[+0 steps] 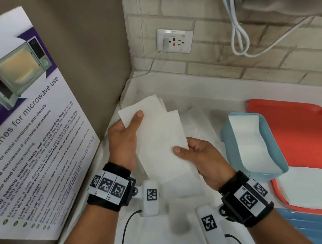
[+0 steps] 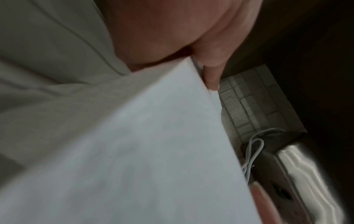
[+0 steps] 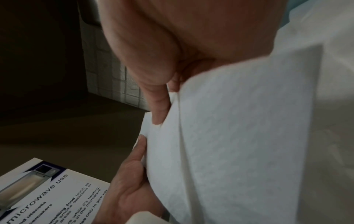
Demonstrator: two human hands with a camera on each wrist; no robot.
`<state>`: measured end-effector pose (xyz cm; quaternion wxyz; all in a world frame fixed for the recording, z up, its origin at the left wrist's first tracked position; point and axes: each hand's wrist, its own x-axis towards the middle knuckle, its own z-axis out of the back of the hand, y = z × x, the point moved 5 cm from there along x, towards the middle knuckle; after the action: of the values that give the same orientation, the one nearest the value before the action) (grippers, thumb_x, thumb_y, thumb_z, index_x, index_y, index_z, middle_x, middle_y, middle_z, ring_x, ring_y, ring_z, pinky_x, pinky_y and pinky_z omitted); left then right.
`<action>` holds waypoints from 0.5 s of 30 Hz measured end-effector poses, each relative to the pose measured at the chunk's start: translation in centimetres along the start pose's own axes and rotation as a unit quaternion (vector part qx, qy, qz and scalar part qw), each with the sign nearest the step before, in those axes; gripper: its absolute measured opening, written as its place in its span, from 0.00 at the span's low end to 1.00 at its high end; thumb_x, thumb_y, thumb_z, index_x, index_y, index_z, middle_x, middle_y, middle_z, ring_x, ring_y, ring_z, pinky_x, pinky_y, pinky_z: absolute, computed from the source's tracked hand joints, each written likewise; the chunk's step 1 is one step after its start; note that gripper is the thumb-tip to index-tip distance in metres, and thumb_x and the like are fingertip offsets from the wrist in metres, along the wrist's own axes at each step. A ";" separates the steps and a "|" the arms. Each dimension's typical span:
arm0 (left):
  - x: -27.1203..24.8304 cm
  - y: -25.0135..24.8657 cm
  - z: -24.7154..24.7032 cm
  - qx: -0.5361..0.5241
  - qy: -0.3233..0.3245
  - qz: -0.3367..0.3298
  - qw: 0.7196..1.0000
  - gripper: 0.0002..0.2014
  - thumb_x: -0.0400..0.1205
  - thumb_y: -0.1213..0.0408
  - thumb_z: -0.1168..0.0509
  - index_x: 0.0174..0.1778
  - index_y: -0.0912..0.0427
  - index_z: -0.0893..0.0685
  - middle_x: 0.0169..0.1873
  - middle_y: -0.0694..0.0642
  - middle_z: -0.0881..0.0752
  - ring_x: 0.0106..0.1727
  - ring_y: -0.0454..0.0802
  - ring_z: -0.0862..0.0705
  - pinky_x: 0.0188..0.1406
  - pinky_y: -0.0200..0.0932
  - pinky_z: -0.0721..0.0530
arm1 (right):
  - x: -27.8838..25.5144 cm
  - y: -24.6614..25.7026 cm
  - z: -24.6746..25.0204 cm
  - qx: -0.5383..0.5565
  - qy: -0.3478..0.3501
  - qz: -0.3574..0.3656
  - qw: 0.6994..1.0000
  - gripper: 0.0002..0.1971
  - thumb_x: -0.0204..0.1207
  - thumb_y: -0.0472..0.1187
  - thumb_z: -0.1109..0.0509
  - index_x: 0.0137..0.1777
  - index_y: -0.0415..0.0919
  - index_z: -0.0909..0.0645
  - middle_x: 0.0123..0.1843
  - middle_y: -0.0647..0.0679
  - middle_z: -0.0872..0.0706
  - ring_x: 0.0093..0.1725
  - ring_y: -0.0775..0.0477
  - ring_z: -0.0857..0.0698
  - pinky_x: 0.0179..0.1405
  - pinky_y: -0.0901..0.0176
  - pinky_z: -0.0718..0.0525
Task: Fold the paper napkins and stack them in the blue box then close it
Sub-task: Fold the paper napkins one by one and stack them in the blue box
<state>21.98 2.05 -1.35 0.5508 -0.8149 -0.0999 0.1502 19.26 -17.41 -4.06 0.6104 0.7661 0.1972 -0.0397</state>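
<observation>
White table (image 1: 203, 95), corner spot against the brick wall (image 1: 212, 2); microwave-use poster (image 1: 24, 129) leaning on the left.
Red tray (image 1: 303, 123) on the right side of the table, a flat stack of unfolded napkins (image 1: 316, 187) on its near end.
Blue box (image 1: 253, 144) sits at the tray's left edge, open, tipped toward the camera, already holding a stack of folded napkins. What looks like its lid (image 1: 313, 228) lies at bottom right, near the tray.
Napkin in work (image 1: 158, 140): held in the air over the table, left of the box, in a long strip with layers not quite lined up at the far end.
Left hand (image 1: 124, 143) pinches the far end, thumb on top, fingers behind. Right hand (image 1: 204, 161) pinches the near end the same way; the right wrist view shows thumb against the fold edge.
Step, my read: mid-fold on one napkin, not yet stacked. Box is partly filled, so roughly mid-task.
Next move needs: align the edges, fold it to match the box stack, then carry it right and lay it on the stack. More sheets remain on the tray before lid goes on.
</observation>
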 end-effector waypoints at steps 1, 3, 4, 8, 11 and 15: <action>0.1 -0.1 0.0 -0.004 0.001 -0.001 1.000 0.04 0.86 0.65 0.28 0.52 0.59 0.08 0.51 0.55 0.05 0.53 0.51 0.06 0.60 0.54 0.09 | 0.0 -0.2 0.0 -0.007 0.003 0.000 1.000 0.16 0.77 0.36 0.25 0.63 0.30 0.15 0.60 0.39 0.08 0.61 0.38 0.10 0.62 0.47 0.13; 0.2 -0.4 -0.1 -0.013 0.005 -0.006 1.000 0.04 0.85 0.66 0.28 0.52 0.60 0.08 0.50 0.55 0.05 0.51 0.51 0.07 0.57 0.51 0.08 | 0.1 -0.4 0.1 -0.010 0.008 -0.001 1.000 0.17 0.76 0.34 0.24 0.63 0.30 0.15 0.61 0.39 0.08 0.62 0.38 0.10 0.64 0.47 0.13; 0.3 -0.5 -0.1 -0.018 0.006 -0.008 1.000 0.04 0.85 0.67 0.28 0.53 0.61 0.08 0.50 0.56 0.05 0.51 0.51 0.07 0.56 0.51 0.08 | 0.0 -0.4 0.1 -0.012 0.013 -0.001 1.000 0.18 0.75 0.35 0.24 0.64 0.31 0.15 0.61 0.40 0.08 0.62 0.38 0.10 0.64 0.47 0.13; 0.6 -1.0 0.0 -0.040 -0.012 -0.016 0.999 0.06 0.84 0.68 0.27 0.55 0.64 0.09 0.51 0.59 0.05 0.51 0.53 0.07 0.57 0.53 0.08 | 0.0 -0.3 1.1 -0.045 0.009 0.012 0.999 0.17 0.76 0.37 0.24 0.64 0.33 0.14 0.61 0.41 0.08 0.62 0.41 0.10 0.64 0.49 0.14; 1.0 -1.3 0.5 -0.049 -0.036 -0.031 0.998 0.07 0.83 0.69 0.25 0.55 0.66 0.09 0.52 0.61 0.06 0.51 0.55 0.07 0.59 0.58 0.09 | -0.2 -0.1 2.6 -0.060 -0.007 0.013 0.998 0.17 0.78 0.37 0.25 0.65 0.34 0.14 0.61 0.40 0.08 0.62 0.39 0.10 0.64 0.47 0.14; 1.6 -1.9 1.0 -0.036 -0.045 -0.072 0.996 0.11 0.82 0.72 0.25 0.60 0.68 0.10 0.53 0.60 0.06 0.53 0.54 0.07 0.55 0.51 0.08 | -0.6 1.5 5.8 -0.103 -0.095 0.032 0.990 0.10 0.81 0.36 0.27 0.60 0.36 0.13 0.56 0.41 0.07 0.57 0.36 0.09 0.59 0.42 0.12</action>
<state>23.08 4.20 -0.12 0.5258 -0.8170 -0.1887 0.1428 20.28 -23.37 -3.96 0.7030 0.6978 0.1170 -0.0722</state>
